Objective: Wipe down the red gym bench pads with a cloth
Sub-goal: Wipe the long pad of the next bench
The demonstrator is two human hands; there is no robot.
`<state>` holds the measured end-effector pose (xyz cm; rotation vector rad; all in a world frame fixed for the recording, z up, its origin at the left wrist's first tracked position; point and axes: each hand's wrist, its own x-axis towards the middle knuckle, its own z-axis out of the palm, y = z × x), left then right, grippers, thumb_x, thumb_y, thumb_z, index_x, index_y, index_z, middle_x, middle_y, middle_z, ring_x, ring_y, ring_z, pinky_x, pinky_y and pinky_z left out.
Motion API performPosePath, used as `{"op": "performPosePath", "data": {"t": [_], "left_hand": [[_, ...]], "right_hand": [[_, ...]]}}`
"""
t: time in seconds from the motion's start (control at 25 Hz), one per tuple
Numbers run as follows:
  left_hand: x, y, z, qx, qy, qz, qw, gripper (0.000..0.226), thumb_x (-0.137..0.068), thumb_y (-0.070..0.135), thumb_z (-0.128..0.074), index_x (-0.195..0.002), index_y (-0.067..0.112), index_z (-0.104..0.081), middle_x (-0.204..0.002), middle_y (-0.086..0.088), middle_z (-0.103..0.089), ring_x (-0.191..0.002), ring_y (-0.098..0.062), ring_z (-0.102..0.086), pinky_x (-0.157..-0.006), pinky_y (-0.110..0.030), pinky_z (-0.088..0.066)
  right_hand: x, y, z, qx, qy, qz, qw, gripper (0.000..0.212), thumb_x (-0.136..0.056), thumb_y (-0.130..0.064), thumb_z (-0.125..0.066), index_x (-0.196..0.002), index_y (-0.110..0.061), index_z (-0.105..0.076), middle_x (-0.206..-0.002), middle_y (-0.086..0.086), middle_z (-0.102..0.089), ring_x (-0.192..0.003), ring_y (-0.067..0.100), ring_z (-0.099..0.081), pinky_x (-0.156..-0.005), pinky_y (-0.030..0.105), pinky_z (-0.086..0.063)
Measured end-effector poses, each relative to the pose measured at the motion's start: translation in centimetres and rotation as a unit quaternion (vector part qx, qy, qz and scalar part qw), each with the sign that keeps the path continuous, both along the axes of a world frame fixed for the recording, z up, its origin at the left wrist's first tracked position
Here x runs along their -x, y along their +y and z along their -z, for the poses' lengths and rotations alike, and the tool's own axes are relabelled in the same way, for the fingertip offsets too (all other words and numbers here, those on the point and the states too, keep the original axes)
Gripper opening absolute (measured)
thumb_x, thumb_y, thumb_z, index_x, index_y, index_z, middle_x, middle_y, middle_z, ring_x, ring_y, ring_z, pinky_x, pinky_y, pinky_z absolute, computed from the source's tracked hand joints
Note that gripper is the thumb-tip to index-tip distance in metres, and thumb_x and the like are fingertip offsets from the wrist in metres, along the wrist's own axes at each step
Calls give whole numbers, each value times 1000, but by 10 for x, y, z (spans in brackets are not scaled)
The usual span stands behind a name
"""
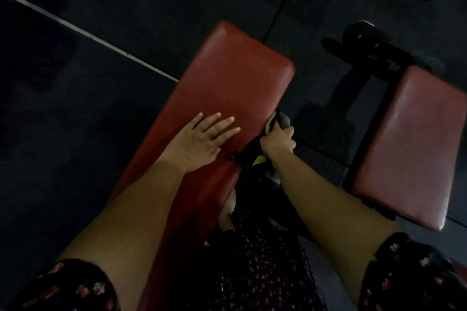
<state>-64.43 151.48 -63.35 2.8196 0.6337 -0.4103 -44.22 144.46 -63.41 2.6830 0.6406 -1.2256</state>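
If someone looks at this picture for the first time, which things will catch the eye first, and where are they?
The long red padded bench pad runs diagonally through the middle of the dark scene, with the left hand lying flat on it, fingers straight. At the pad's right edge, the right hand grips a dark cloth with yellow-green trim. A second red rectangular pad stands apart at the right.

Dark patterned short sleeves
Well back from the gripping right hand point(278, 142), the right sleeve point(417, 272) is black with pink and white blotches; the left sleeve point(75, 288) matches; the garment front point(257, 260) between them shows finer pinkish dots.
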Motion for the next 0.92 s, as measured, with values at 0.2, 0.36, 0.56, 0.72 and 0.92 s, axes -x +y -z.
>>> {"op": "performPosePath", "data": {"t": [0.2, 0.36, 0.56, 0.72, 0.92], "left_hand": [[9, -33, -5, -15, 45, -18, 999, 60, -104, 39, -19, -146, 24, 21, -164, 3, 10, -150, -20, 5, -121, -47, -3], [21, -55, -4, 8, 39, -39, 998, 67, -103, 38, -26, -144, 30, 26, -164, -2, 7, -151, -23, 4, -122, -45, -5], [41, -73, -5, 8, 46, -39, 998, 68, -102, 33, -31, -150, 26, 16, -159, 1, 22, -151, -24, 2, -121, -41, -6], [62, -92, -9, 12, 45, -58, 997, 64, -101, 35, -32, -156, 23, -1, -164, -3, 3, -151, -23, 0, -121, -41, -7], [86, -109, -12, -4, 84, -46, 995, 68, -102, 35, -30, -154, 23, 12, -163, -2, 12, -150, -21, 7, -122, -40, -6]], "right_hand": [[20, -14, -3, -7, -14, -8, 1000, 69, -93, -21, -45, -153, -29, -11, -150, 15, -12, -120, 43, -36, -95, 40, -37], [38, -26, -6, -2, -10, -20, 1000, 71, -94, -24, -45, -154, -30, -7, -151, 16, -11, -122, 42, -36, -95, 39, -37], [62, -38, -13, 4, 30, 34, 999, 69, -94, -26, -46, -154, -28, -12, -151, 15, -12, -119, 37, -44, -100, 38, -40], [79, -54, -16, 7, 31, 15, 999, 71, -93, -26, -47, -154, -28, -11, -151, 14, -12, -116, 36, -45, -93, 35, -42], [113, -82, -13, -2, 38, 24, 999, 73, -94, -28, -48, -154, -32, -9, -148, 13, -13, -116, 39, -43, -82, 34, -40]]}}
